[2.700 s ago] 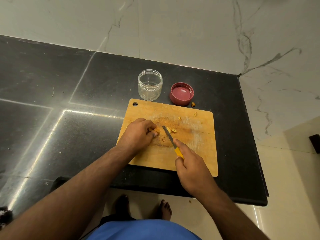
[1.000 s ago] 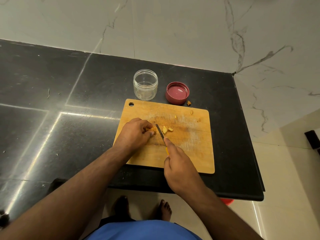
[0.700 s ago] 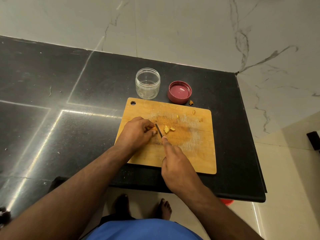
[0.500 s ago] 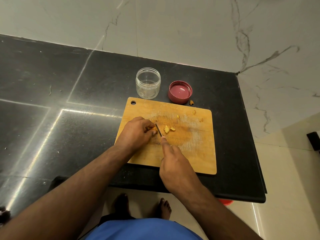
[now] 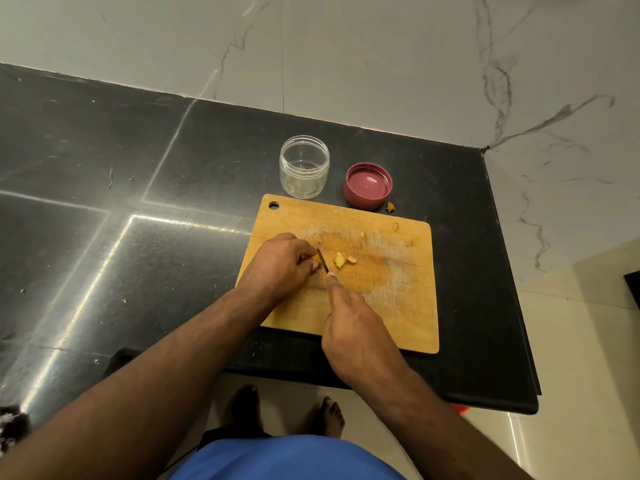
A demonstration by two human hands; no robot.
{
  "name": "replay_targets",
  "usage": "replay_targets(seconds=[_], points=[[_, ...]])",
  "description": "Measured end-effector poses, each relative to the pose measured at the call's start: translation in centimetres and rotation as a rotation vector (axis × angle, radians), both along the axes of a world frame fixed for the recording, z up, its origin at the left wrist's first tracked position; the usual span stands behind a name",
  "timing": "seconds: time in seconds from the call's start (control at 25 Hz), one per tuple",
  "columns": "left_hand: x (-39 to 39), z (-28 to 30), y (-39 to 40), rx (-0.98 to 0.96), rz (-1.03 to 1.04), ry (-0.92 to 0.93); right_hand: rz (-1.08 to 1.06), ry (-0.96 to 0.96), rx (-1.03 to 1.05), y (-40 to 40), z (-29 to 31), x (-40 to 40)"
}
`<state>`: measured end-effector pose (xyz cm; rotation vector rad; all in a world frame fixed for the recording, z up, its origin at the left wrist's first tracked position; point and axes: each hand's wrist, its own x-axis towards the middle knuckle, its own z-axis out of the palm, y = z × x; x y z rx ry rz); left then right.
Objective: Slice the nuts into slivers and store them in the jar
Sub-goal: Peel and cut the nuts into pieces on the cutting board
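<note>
A wooden cutting board (image 5: 398, 306) lies on the black counter. My left hand (image 5: 280, 263) pinches a nut (image 5: 314, 264) against the board, mostly hidden under the fingertips. My right hand (image 5: 353, 334) grips a small knife (image 5: 322, 260); its handle is hidden in the fist, the index finger rests along the spine, and the blade touches the board right beside my left fingertips. Cut nut pieces (image 5: 341, 259) lie just right of the blade. A clear, nearly empty jar (image 5: 304, 166) stands open behind the board.
The jar's red lid (image 5: 367, 185) lies upside down right of the jar. A nut crumb (image 5: 390, 206) sits on the counter by the lid, and small bits (image 5: 395, 226) dot the board's far right. The counter edge (image 5: 512, 271) drops to the floor on the right.
My right hand has slid the knife leftward, closing up against my left fingertips. The yellow handle seen earlier is now covered by my fist. My left hand has stayed put.
</note>
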<state>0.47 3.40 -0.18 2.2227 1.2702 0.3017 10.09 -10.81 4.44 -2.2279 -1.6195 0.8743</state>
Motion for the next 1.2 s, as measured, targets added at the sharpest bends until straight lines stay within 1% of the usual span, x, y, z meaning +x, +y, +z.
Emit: replay_targets(seconds=[0.16,0.4,0.56,0.72,0.92,1.08,1.2], points=[[0.0,0.0,0.0,0.006,-0.009,0.008,0.007,-0.014,-0.039,1.2,-0.1,0.0],[-0.1,0.1,0.2,0.008,-0.021,0.011,0.031,0.004,-0.022,0.4,-0.1,0.1],[-0.1,0.1,0.3,0.019,-0.031,0.024,0.036,-0.037,-0.067,1.7,-0.4,0.3],[0.0,0.1,0.4,0.010,-0.021,0.027,0.039,-0.008,-0.039,0.5,-0.3,0.2],[0.0,0.1,0.5,0.015,-0.019,0.037,0.021,-0.027,-0.043,1.3,-1.0,0.3],[0.0,0.4,0.5,0.002,-0.006,0.043,0.017,0.009,-0.050,-1.0,-1.1,0.2],[0.0,0.4,0.4,-0.007,-0.003,0.050,-0.007,0.002,-0.027,-2.1,-1.2,0.6]])
